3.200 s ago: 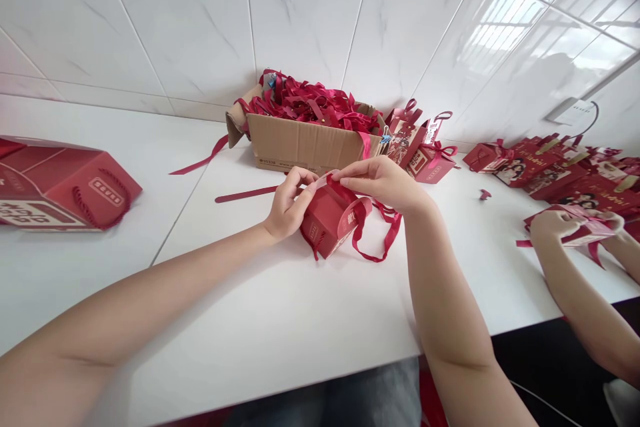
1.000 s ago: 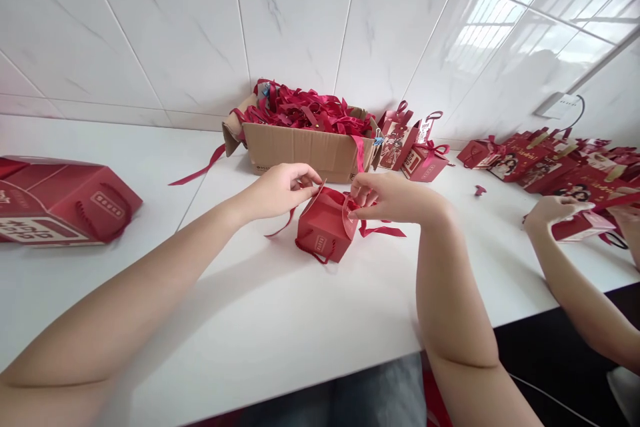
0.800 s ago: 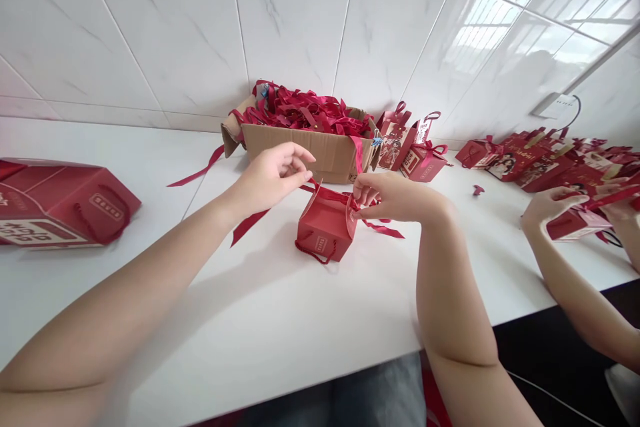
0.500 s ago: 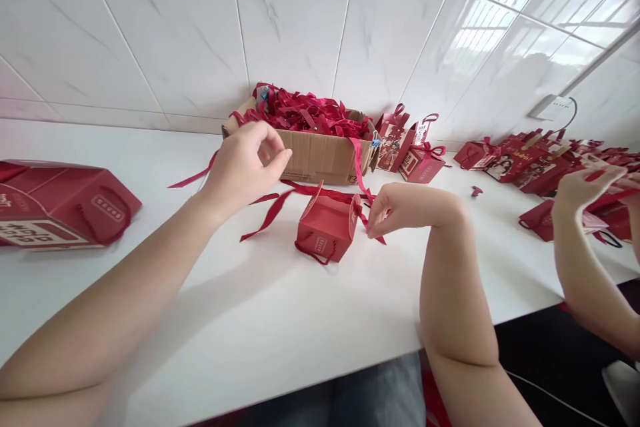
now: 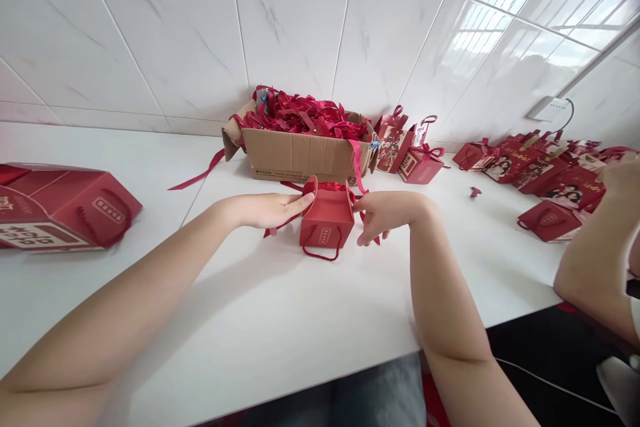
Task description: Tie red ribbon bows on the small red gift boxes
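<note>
A small red gift box (image 5: 327, 219) with a twisted cord handle (image 5: 323, 257) stands upright on the white table, its front turned toward me. My left hand (image 5: 270, 209) grips its left side, thumb on the raised flap; the other fingers are partly hidden. At the opposite side, my right hand (image 5: 383, 215) holds the box with bent fingers touching its edge. Red ribbon (image 5: 273, 231) runs behind the box, and its ends hang out beside both hands.
Behind the box stands a cardboard carton (image 5: 300, 152) heaped with red ribbons. A larger red box (image 5: 65, 207) lies at left. Several finished red boxes (image 5: 423, 163) line the wall at right, near a small red piece (image 5: 475, 192). A co-worker's arm (image 5: 597, 240) is at far right.
My left hand has come down from in front of the carton to the box's left side. The box has turned to face me. The co-worker's arm has shifted right.
</note>
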`<action>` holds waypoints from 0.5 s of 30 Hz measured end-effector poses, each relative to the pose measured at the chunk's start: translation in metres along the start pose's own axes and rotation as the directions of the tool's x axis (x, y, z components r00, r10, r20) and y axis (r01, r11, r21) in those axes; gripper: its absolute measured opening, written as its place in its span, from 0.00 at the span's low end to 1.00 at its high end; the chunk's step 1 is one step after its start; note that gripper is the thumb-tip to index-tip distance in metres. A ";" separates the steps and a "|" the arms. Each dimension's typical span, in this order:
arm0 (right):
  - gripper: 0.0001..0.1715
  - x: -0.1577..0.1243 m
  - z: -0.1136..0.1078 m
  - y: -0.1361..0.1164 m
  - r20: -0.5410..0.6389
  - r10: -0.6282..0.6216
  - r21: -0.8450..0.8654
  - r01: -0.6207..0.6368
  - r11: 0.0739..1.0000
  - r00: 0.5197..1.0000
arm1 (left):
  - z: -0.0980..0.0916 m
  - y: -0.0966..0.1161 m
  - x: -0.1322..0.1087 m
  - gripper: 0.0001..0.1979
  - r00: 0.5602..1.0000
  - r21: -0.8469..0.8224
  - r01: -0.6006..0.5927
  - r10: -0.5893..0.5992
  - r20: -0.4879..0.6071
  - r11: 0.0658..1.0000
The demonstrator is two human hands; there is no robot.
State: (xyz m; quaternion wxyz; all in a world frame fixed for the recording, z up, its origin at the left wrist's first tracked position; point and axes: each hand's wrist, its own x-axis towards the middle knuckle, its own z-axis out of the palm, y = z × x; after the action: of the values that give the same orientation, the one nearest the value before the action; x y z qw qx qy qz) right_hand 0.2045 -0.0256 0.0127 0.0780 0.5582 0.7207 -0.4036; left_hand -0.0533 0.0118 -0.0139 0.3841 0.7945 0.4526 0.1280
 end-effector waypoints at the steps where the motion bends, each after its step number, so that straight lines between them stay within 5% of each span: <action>1: 0.32 0.001 0.000 0.002 -0.006 0.003 0.032 -0.003 0.999 1.000 | 0.000 0.000 0.001 0.28 0.998 0.033 0.032 -0.034 0.057 0.999; 3: 0.43 0.004 -0.001 0.006 -0.032 0.013 0.097 -0.010 0.995 0.999 | -0.001 0.000 0.001 0.34 0.979 0.107 0.097 -0.114 0.168 0.990; 9: 0.70 0.001 -0.009 0.018 -0.072 0.034 0.192 -0.020 0.981 0.997 | -0.001 -0.001 0.005 0.44 0.995 0.063 0.095 -0.097 0.022 0.993; 15: 0.56 -0.012 -0.015 0.021 -0.361 -0.062 0.141 0.120 0.983 0.930 | -0.001 0.015 0.006 0.30 0.981 -0.263 0.026 -0.074 -0.177 0.964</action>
State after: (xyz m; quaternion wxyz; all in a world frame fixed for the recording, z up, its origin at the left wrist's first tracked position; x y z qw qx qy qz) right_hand 0.2320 -0.0233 0.0195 -0.1175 0.5922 0.7133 -0.3560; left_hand -0.0409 0.0130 -0.0037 0.4444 0.7102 0.4856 0.2497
